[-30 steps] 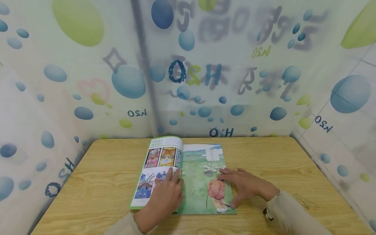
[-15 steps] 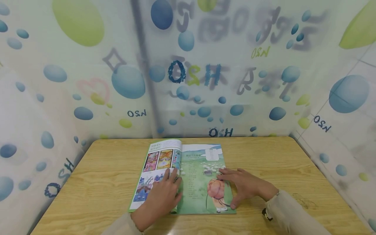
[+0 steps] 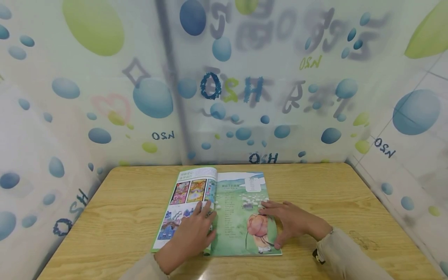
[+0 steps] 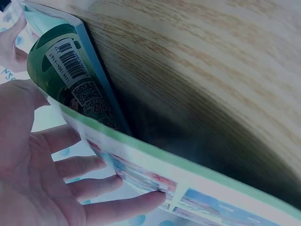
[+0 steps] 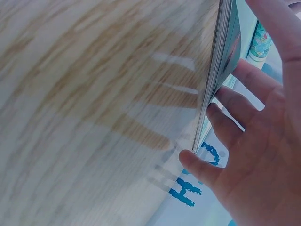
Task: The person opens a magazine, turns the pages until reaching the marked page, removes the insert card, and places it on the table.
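Observation:
An open magazine (image 3: 231, 217) lies on the wooden table, illustrated pages up. On its left page (image 3: 172, 212), printed with colourful pictures, my left hand (image 3: 192, 233) presses with fingers extended near the spine. The left wrist view shows that side arching off the table; the back cover with a barcode (image 4: 70, 63) shows underneath. My right hand (image 3: 292, 219) rests at the right edge of the green page, fingers spread, thumb near the lower corner. In the right wrist view, its fingertips touch the magazine beside the page-stack edge (image 5: 214, 66).
The wooden table (image 3: 122, 210) extends around the magazine on all sides. Behind it and at both sides hangs a pale curtain (image 3: 241, 116) with blue and green drops and mirrored lettering. A small dark tag (image 3: 319, 256) is on the right sleeve.
The magazine's left side has sunk lower and tilted outward to the left. My left hand has shifted slightly left and down with it, while the right hand stays in place.

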Tool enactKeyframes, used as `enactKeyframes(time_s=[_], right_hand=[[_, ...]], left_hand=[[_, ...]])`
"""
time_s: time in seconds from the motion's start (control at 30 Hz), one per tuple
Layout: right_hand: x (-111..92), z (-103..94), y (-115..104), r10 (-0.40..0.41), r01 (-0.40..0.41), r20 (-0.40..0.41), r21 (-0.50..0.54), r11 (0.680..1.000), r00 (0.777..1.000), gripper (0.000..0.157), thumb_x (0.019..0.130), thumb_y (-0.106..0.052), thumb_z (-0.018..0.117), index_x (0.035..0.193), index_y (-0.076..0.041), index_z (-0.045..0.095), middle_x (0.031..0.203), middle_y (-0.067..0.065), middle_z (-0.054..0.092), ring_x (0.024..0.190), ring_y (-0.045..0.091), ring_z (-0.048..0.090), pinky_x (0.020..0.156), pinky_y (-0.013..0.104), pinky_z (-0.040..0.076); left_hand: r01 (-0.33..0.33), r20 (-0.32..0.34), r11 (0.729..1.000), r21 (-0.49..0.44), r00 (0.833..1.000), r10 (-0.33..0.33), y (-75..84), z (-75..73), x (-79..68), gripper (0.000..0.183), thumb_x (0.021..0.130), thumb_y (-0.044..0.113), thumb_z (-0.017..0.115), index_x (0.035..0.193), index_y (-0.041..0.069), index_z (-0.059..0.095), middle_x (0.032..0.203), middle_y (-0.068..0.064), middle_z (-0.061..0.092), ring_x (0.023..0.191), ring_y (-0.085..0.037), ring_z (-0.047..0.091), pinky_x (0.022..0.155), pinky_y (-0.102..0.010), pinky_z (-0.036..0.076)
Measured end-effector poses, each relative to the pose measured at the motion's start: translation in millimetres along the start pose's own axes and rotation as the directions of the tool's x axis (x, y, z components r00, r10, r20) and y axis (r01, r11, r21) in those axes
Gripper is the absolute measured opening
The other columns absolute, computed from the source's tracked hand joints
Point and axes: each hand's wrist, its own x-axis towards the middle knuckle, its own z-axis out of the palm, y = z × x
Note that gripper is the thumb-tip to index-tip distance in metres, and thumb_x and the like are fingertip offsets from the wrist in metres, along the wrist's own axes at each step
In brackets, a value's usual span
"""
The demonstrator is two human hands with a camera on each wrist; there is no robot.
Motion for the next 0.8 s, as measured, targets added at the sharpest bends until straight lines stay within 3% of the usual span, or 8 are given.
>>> enactKeyframes(time_s=[0.47,0.6,0.8], right_hand=[[0.6,0.6,-1.6,-0.003,0.003,-0.038,-0.001,1.0,0.999,0.096,0.059,-0.074,0.065,0.136,-0.021,0.047,0.147,0.002,0.034,0.135,0.024,0.029,0.1,0.061,0.023],[0.4,1.3,-2.5,-0.007,0.007,-0.063,0.0,1.0,0.998,0.092,0.061,-0.074,0.063,0.135,-0.021,0.048,0.145,0.003,0.037,0.133,0.024,0.032,0.1,0.059,0.026],[2.2,1.7,-3.6,0.001,-0.001,-0.092,-0.007,1.0,0.996,0.085,0.066,-0.073,0.06,0.133,-0.021,0.051,0.142,0.002,0.041,0.131,0.023,0.037,0.1,0.057,0.028]], left_hand=[[-0.003,0.048,1.0,-0.006,0.999,0.003,-0.4,2.2,0.4,0.049,0.087,0.04,0.058,0.123,0.007,0.057,0.139,-0.02,0.04,0.123,-0.044,0.04,0.063,-0.059,0.049],[0.016,0.039,1.0,-0.012,0.999,-0.015,1.6,2.2,-0.2,0.059,0.087,0.055,0.051,0.123,0.009,0.059,0.139,-0.019,0.04,0.123,-0.043,0.041,0.06,-0.055,0.051],[0.077,0.066,0.997,-0.02,0.995,-0.075,6.9,2.9,0.0,0.091,0.074,0.081,0.035,0.125,0.009,0.058,0.143,-0.019,0.036,0.126,-0.044,0.037,0.057,-0.059,0.049]])
